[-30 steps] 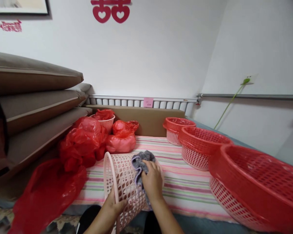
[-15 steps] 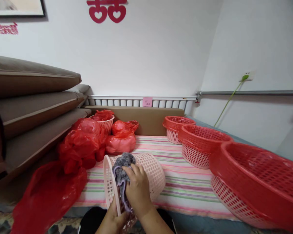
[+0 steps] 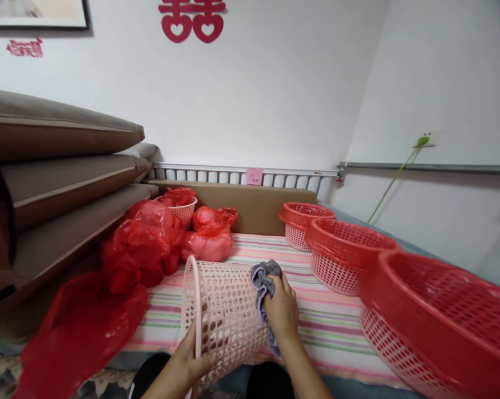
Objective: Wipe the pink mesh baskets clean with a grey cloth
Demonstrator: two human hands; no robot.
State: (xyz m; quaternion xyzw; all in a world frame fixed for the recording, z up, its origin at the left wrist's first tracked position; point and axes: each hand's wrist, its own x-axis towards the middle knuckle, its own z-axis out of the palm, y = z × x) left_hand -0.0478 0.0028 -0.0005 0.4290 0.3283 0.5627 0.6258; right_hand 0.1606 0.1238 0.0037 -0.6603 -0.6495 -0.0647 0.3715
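A pale pink perforated plastic basket (image 3: 229, 299) lies on its side in front of me, its open rim facing left. My left hand (image 3: 190, 357) grips that rim near the bottom, the thumb on the outside wall and the fingers partly hidden. At the basket's base end, my right hand (image 3: 282, 307) is closed round a grey cloth (image 3: 263, 277) with a purple edge. The cloth is bunched up and pressed against the basket's side near its base.
Three pink baskets lined with red bags (image 3: 302, 216) stand in a row on the right. Red plastic bags (image 3: 142, 244) and a small basket (image 3: 185, 213) are at the left, beside stacked cushions (image 3: 67, 180). A striped cloth (image 3: 316, 324) covers the surface.
My right hand has slid the cloth rightward along the basket, from near the rim to the base end. My left hand still holds the rim.
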